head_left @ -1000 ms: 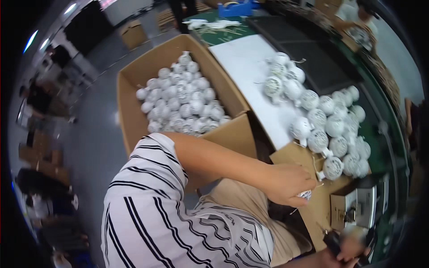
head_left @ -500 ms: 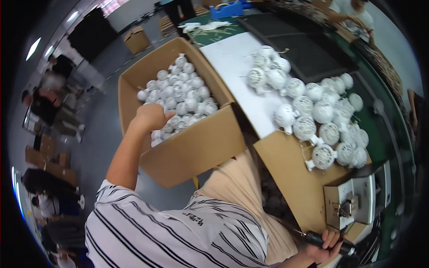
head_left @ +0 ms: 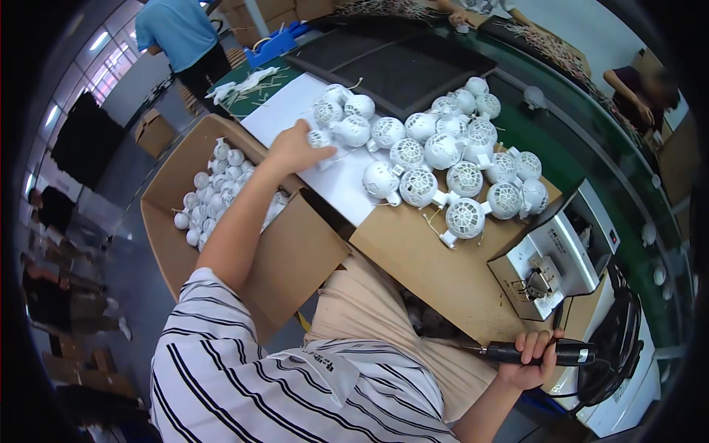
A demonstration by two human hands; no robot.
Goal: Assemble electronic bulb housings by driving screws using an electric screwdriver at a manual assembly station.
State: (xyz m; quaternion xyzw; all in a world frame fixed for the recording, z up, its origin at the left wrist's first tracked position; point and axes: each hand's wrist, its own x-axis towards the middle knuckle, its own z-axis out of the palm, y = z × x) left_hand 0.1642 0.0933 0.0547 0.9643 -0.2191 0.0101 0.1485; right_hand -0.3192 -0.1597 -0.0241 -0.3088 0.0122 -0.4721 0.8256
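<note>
My left hand (head_left: 294,151) is over the white sheet on the table, just past the box edge. Its thumb and fingers close round a white lattice ball (head_left: 319,140), blurred by motion. Beside it, several similar balls (head_left: 465,218) with short stubs, some with loose thin wires, lie grouped on the table. At the lower right, my right hand (head_left: 528,360) grips a black electric screwdriver (head_left: 572,354), its thin bit pointing left. On my left stands an open cardboard box (head_left: 277,277) holding many more white balls (head_left: 214,196), partly hidden by my left forearm.
A silver screw feeder (head_left: 550,258) stands on a flat cardboard sheet (head_left: 421,255) at the right. Farther back are a black panel (head_left: 391,55), a blue tape dispenser (head_left: 269,48) and white gloves (head_left: 240,85). A green conveyor (head_left: 561,136) runs beyond. Other people work across it.
My left hand has moved from inside the box to the table on the right, with a white lattice ball in its fingers. The view has turned rightward; my right hand still grips the screwdriver.
</note>
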